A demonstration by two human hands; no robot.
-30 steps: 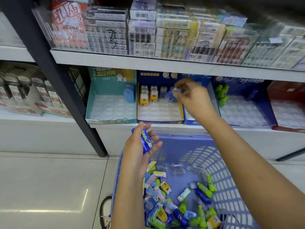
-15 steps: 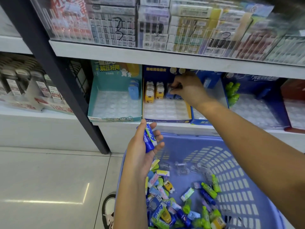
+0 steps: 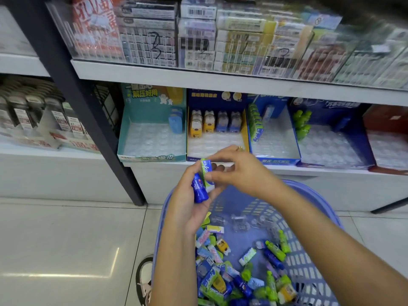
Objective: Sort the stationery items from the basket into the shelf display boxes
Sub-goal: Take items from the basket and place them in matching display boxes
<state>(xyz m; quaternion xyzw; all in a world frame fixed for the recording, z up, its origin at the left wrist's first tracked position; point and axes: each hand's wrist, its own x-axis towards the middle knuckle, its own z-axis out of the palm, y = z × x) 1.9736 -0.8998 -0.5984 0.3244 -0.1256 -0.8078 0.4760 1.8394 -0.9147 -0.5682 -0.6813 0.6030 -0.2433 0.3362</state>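
My left hand (image 3: 187, 206) is raised over the purple basket (image 3: 313, 208) and holds two small items: a blue bottle-shaped eraser (image 3: 199, 188) and a green-and-white eraser pack (image 3: 207, 173). My right hand (image 3: 238, 171) has its fingertips pinching the green-and-white pack from the right. Several small erasers in blue, green and yellow (image 3: 240, 277) lie heaped in the basket. On the lower shelf stand open display boxes: a teal box (image 3: 152, 133), a dark blue box with yellow and blue car erasers (image 3: 215, 127), and a blue box with green packs (image 3: 273, 138).
Further right a blue box with green bottle-shaped erasers (image 3: 331, 140) and a red box (image 3: 386, 138) stand on the same shelf. The upper shelf (image 3: 220, 78) carries stacked packs behind clear dividers. A black shelf post (image 3: 88, 102) rises at left. My shoe (image 3: 144, 281) is beside the basket.
My right hand left the dark blue car-eraser box and came down to my left hand, where it now pinches the green-and-white pack. The left hand rose slightly.
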